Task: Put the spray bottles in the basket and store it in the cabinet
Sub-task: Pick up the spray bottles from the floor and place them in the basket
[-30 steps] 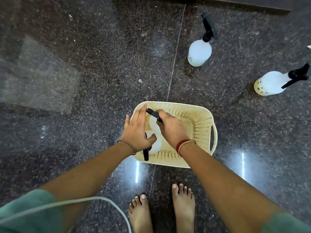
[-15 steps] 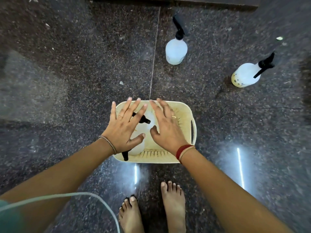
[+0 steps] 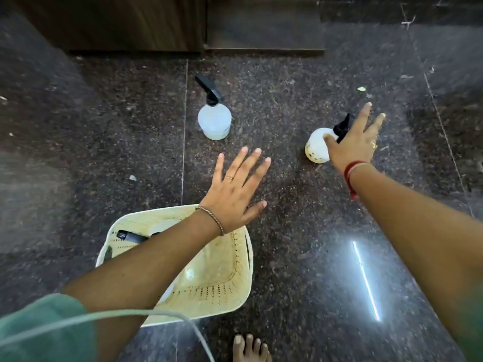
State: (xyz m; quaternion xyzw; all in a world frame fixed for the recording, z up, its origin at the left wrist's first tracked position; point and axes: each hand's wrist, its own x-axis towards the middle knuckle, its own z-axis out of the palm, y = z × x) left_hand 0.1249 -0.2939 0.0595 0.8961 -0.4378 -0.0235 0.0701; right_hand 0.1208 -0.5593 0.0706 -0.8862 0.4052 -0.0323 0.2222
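A cream perforated basket point(image 3: 222, 283) sits on the dark granite floor. It holds spray bottles, mostly hidden under my left forearm; one black trigger head point(image 3: 130, 236) shows. A white spray bottle with a black trigger point(image 3: 214, 118) stands upright further ahead. Another white spray bottle point(image 3: 316, 146) lies tilted to the right. My right hand point(image 3: 352, 142) hovers over this bottle with fingers spread, thumb near its body, not gripping. My left hand point(image 3: 235, 189) is open, fingers spread, just beyond the basket's far rim, holding nothing.
A dark wooden cabinet base point(image 3: 125, 24) runs along the top of the view. My bare foot point(image 3: 251, 348) is at the bottom edge. A pale cable point(image 3: 104, 316) crosses the lower left. Small scraps of litter point(image 3: 362, 88) dot the floor.
Both hands let go of the bottles in the basket and lifted out. The right hand reached forward right over the tilted bottle; the left moved past the basket's rim. The view tilted up.
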